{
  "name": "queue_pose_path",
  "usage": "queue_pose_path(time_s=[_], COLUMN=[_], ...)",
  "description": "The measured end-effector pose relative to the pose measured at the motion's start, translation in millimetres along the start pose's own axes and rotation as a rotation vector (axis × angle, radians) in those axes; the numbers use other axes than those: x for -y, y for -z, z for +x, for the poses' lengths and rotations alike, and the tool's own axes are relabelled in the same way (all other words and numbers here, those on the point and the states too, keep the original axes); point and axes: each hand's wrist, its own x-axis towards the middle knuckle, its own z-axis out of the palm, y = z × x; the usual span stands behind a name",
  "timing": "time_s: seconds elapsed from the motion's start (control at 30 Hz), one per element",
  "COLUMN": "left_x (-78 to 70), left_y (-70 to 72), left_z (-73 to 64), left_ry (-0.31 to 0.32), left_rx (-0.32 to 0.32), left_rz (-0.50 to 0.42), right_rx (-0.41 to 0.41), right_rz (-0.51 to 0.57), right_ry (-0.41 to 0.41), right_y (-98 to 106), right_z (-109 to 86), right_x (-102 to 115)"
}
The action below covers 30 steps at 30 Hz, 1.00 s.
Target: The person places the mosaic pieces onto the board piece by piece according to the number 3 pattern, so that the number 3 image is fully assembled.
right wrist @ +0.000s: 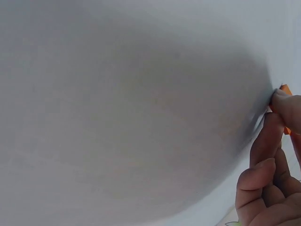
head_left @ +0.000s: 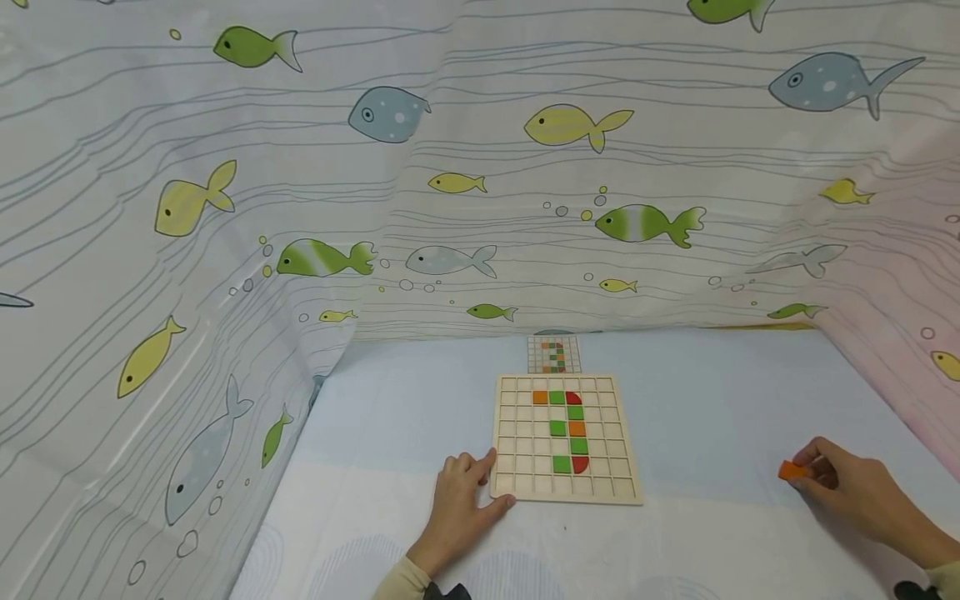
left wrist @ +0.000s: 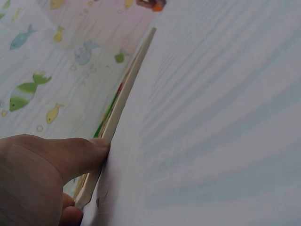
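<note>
A wooden grid board [head_left: 517, 483] lies flat on the table, with green, orange and red tiles [head_left: 577, 428] set in some of its squares. My left hand [head_left: 461, 512] grips the board's near left corner, thumb on the front edge and fingers along the left side. In the left wrist view the thumb [left wrist: 80, 153] presses against the board's edge [left wrist: 124, 101]. Well to the right of the board, my right hand [head_left: 855, 492] pinches an orange tile [head_left: 791, 471] between thumb and fingertips. That tile is partly hidden behind the fingers in the right wrist view.
Right behind the board lies a small pattern card [head_left: 534, 354] printed with a grid and coloured squares. A fish-patterned curtain [head_left: 465, 225] hangs at the back and both sides. A pale blue and white cloth [head_left: 712, 400] covers the table.
</note>
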Motion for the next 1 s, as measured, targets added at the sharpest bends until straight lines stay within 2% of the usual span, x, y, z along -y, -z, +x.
queue_pose_path(time_s=[0.33,0.73,1.0], left_x=[-1.6,-1.9,-1.1], left_y=[1.8,2.0,1.2], left_z=[0.1,-0.1,-0.8], left_ry=[-0.002,-0.003,0.014], left_rx=[0.0,-0.004,0.01], left_rz=[0.006,0.001,-0.005], right_rx=[0.005,0.077,0.047], right_rz=[0.03,0.124,0.174], right_ry=[0.023,-0.03,0.049], right_y=[-2,2,-4], right_z=[-2.0,0.7,6.3], right_x=[-3,7,25])
